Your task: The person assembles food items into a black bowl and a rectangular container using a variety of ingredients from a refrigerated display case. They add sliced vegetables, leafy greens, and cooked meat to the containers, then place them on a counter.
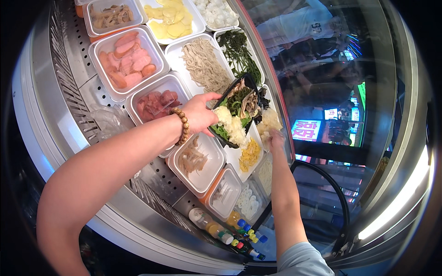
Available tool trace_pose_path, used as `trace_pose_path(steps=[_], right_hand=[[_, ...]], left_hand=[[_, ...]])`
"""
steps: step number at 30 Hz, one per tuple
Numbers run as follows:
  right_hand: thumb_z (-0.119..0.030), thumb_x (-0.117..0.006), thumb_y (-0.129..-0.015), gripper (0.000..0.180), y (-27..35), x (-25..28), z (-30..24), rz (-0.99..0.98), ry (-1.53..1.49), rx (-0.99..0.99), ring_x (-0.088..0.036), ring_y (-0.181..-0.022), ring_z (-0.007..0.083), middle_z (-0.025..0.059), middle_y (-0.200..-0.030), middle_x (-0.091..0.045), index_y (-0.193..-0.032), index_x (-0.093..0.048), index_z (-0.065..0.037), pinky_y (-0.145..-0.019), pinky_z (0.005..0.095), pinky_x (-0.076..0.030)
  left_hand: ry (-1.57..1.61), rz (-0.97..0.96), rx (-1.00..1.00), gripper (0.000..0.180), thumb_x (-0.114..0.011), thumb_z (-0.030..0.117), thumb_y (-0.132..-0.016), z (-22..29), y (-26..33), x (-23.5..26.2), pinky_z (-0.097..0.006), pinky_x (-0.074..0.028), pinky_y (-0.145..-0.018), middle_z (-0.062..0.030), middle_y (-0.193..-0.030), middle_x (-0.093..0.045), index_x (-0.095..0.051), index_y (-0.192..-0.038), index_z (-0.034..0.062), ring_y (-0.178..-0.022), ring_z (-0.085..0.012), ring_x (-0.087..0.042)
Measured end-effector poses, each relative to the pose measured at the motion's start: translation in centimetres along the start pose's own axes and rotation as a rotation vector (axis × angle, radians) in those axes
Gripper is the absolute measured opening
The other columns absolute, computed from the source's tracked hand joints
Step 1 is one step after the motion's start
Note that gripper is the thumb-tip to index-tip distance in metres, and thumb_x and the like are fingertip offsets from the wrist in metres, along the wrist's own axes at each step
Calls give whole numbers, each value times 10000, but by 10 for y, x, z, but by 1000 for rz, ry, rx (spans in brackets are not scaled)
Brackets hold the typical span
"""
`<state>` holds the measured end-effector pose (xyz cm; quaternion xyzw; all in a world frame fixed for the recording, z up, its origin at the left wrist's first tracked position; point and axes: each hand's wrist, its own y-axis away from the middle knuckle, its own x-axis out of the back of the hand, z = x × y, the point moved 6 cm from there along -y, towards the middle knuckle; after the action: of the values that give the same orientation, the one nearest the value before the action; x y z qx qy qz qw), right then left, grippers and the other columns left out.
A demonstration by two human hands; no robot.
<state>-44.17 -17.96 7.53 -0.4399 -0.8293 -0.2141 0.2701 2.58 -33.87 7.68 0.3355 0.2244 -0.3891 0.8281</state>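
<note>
My left hand (202,114), a beaded bracelet on its wrist, grips the near side of a black container (252,79). Inside lie leafy greens, dark green strands, brownish mushroom-like pieces and a pale frilly heap (230,126) that looks like white fungus. At the container's right, my right hand (277,138) has its fingers closed on a pale frilly clump (268,120) of the same look. A white tub of yellow shreds (249,155) sits just below, partly covered by the container. Dark frilly pieces (263,99) show behind it.
White tubs line the chilled case: sliced pink sausage (131,60), dark pink meat (156,103), pale shreds (207,64), yellow slices (170,20) and green strands (237,50). Several bottles (216,230) lie near the bottom. Curved glass (322,92) bounds the right side.
</note>
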Motion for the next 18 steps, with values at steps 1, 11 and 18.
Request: trace_pose_path(steps=[1, 11, 18], right_hand=[[-85, -698, -777, 140, 1, 3, -7, 12, 87, 0, -635, -622, 189, 75, -783, -678, -903, -702, -24, -534, 319, -508], [-132, -715, -710, 367, -35, -58, -40, -6, 1224, 609, -632, -990, 365, 183, -1037, -673, -1073, -677, -87, -885, 439, -504], [-165, -710, -810, 152, -10, -27, -48, 59, 79, 62, -592, -694, 102, 17, -826, -632, -911, -665, -61, -579, 245, -474]], left_hand=[[-6, 4, -4, 692, -540, -92, -808, -1, -1, 1, -352, -623, -666, -132, -1038, -583, -374, -1455, 89, -896, -205, -631], [12, -29, 9, 670, -538, -84, -814, 6, 3, -8, -340, -619, -689, -132, -1044, -579, -391, -1444, 89, -890, -198, -627], [6, 12, -9, 670, -533, -94, -810, 8, 6, 1, -344, -619, -683, -149, -1074, -580, -397, -1441, 84, -901, -212, -627]])
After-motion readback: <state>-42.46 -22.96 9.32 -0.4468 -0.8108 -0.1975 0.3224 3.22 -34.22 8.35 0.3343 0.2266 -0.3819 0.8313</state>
